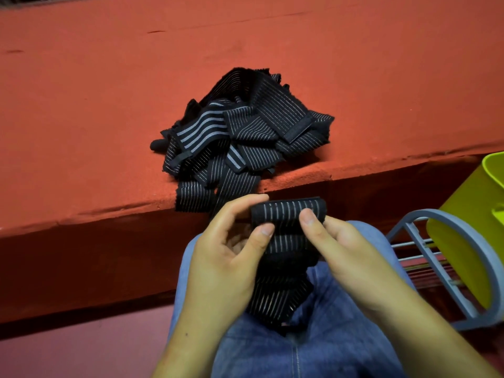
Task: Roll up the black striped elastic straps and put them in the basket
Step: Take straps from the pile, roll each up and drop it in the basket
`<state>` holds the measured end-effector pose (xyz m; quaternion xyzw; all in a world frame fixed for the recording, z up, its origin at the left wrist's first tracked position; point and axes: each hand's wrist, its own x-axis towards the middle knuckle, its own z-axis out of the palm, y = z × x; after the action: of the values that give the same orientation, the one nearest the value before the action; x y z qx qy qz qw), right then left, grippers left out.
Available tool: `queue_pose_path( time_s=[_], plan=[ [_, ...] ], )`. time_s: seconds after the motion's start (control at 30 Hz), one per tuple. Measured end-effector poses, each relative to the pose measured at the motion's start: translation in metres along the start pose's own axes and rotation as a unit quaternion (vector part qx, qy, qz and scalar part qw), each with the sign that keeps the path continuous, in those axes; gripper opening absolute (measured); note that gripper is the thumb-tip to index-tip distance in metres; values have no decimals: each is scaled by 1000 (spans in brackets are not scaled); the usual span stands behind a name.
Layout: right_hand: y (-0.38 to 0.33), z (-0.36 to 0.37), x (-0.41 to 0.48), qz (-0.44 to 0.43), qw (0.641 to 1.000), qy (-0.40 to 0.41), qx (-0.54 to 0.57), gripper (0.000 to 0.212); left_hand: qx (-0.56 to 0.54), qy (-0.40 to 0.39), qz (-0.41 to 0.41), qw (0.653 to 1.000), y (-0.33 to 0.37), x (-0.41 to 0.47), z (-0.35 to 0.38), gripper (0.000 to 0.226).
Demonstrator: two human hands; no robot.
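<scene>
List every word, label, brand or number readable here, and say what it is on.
No text can be read anywhere in this view.
The black tab on the strap pile: any marking is too blurred to read.
The held strap and the green basket: only stripes and plain surfaces, no print shows.

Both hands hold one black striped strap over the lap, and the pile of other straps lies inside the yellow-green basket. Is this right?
Not quite. In the head view the left hand and right hand do hold one strap over the lap, but the pile lies on the red ledge, not inside the yellow-green basket.
</scene>
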<state>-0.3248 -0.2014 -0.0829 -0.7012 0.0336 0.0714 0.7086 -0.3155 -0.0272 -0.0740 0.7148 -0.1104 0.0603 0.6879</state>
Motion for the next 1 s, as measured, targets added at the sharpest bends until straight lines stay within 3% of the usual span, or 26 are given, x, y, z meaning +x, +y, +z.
queue_pose_path(
  time_s=[0.17,0.47,1.0],
  plan=[
    [-2,0,0,3,1000,16,3,75,30,-4,17,999,-2,0,-2,41],
    [-8,0,-1,-43,998,17,45,38,-37,-28,-31,998,1,-1,3,44],
    [-1,-2,3,-49,998,1,29,32,-41,-21,-87,995,-2,-2,3,44]
  ],
)
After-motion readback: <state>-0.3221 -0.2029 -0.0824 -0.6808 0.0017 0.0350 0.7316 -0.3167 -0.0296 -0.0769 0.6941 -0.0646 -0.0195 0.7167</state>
